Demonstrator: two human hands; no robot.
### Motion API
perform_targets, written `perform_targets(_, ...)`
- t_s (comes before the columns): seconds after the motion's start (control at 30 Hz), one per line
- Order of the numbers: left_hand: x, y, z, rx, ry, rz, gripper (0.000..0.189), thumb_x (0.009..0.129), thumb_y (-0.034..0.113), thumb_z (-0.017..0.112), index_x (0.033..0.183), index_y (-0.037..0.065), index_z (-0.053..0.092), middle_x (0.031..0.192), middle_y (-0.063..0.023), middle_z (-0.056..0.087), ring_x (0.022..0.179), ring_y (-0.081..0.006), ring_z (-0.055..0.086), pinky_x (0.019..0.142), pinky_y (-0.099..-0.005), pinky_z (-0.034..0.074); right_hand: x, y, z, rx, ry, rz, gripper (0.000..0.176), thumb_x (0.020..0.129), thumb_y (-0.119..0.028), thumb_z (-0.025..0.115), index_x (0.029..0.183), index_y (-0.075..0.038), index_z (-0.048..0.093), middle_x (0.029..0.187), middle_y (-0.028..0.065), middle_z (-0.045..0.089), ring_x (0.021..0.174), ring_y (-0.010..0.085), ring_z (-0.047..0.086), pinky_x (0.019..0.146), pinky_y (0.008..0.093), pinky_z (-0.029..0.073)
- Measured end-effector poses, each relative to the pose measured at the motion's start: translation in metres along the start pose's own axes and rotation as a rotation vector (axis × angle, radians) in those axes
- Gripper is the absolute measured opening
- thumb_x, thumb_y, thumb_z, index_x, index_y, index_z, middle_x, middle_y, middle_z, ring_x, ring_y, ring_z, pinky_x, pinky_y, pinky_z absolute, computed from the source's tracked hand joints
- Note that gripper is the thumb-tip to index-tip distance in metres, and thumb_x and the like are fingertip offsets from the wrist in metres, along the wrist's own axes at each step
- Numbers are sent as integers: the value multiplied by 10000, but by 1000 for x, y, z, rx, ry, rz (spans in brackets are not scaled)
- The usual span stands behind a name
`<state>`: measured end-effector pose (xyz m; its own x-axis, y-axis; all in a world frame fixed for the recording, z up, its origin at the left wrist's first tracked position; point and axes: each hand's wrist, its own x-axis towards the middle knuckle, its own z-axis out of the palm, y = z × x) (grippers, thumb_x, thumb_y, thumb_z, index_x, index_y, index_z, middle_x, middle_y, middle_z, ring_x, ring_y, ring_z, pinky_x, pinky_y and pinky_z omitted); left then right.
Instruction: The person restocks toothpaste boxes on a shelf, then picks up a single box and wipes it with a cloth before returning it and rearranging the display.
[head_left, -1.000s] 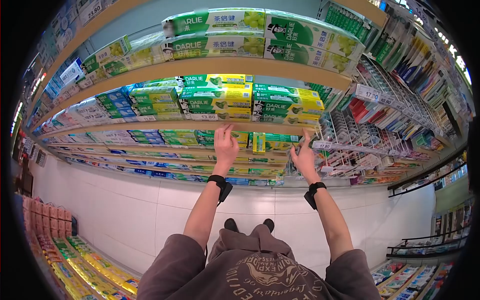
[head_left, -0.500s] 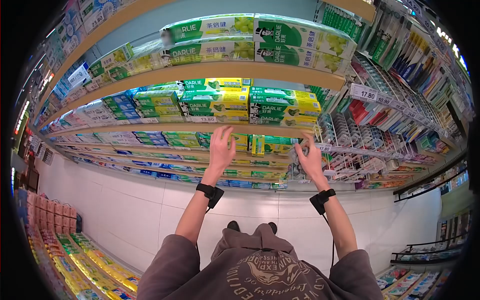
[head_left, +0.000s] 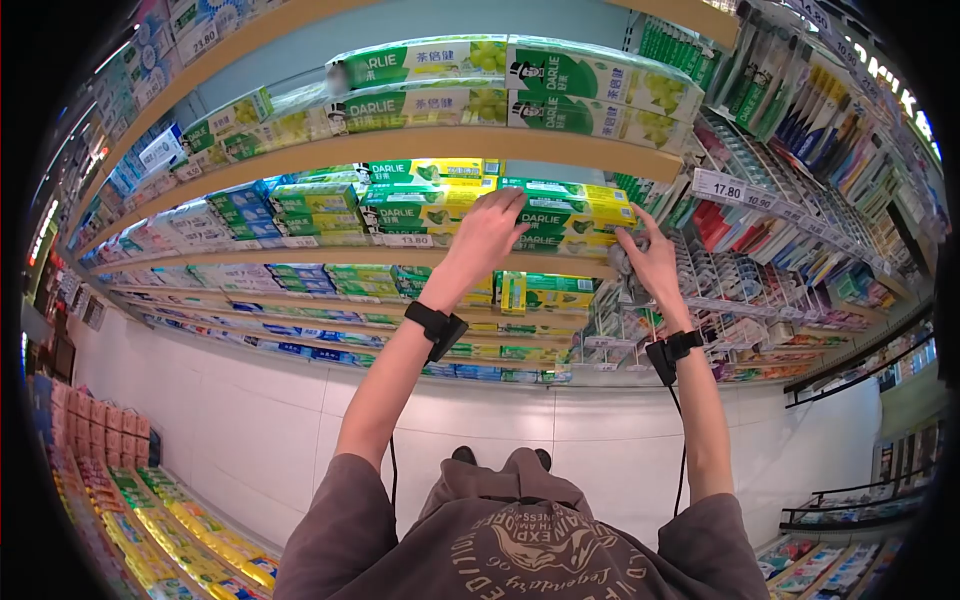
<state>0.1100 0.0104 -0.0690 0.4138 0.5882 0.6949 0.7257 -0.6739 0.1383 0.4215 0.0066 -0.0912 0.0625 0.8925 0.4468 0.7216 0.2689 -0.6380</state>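
Observation:
My left hand (head_left: 486, 238) is at the left end of a green and yellow stack of Darlie toothpaste boxes (head_left: 570, 215) on the middle shelf. Its fingers bend over the top corner, and the thumb lies against the front. At the right end of that stack is my right hand (head_left: 652, 262), its fingertips by the top box's corner. A crumpled grey cloth (head_left: 622, 262) is bunched between its thumb and palm. Left of my left hand stands a similar toothpaste stack (head_left: 415, 208).
White and green toothpaste boxes (head_left: 425, 103) line the shelf above. Below, a shelf holds more boxes (head_left: 555, 292). Hanging toothbrush packs (head_left: 740, 235) and a price rail (head_left: 740, 190) lie close on the right. Pale floor tiles (head_left: 500, 415) are underfoot.
Both hands have risen from in front of the lower shelf to the two ends of the toothpaste stack. The grey cloth has moved up with my right hand.

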Motion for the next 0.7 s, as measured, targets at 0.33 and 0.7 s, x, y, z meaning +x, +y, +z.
perform_targets(0.33, -6, -6, 22, 61, -9, 19, 440, 859, 82, 711, 1264, -18, 570, 1341, -169, 577, 1290, -346, 514, 1107, -447, 416, -6, -8, 3, -171, -94, 22, 617, 950, -456, 656, 1505, -261, 469, 914, 222, 656, 892, 403, 652, 792, 468, 506)
perform_targets(0.7, -1, -8, 30, 119, 4, 9, 478, 753, -56, 687, 1218, -5, 590, 1242, -153, 595, 1206, -334, 553, 1084, -449, 430, -2, -7, 1, -157, -123, -8, 620, 945, -432, 668, 1487, -210, 466, 954, 226, 692, 901, 403, 682, 774, 474, 522)
